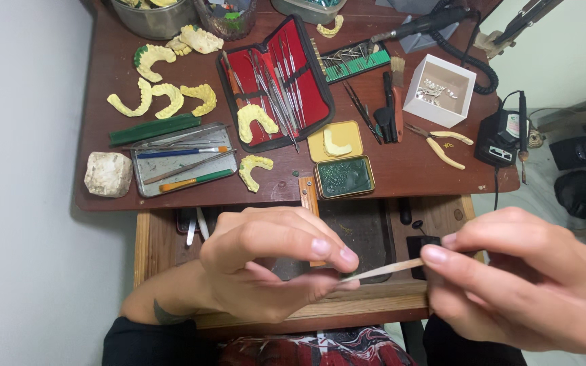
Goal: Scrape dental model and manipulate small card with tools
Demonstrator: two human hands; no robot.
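Wooden and pale, a thin stick [382, 270] is held level between both hands above the open drawer [357, 234] of the brown counter [401, 169]. The left hand [266, 264] is closed on one tip with thumb and forefinger pinched; the right hand [523, 278] has its grip pinched shut on the other end. The step in hand appears to be a twisting or rolling of the stick; steady, even finger pressure would be called for next. Yellow dental casts [171, 98] and a red instrument case [276, 81] lie well apart.
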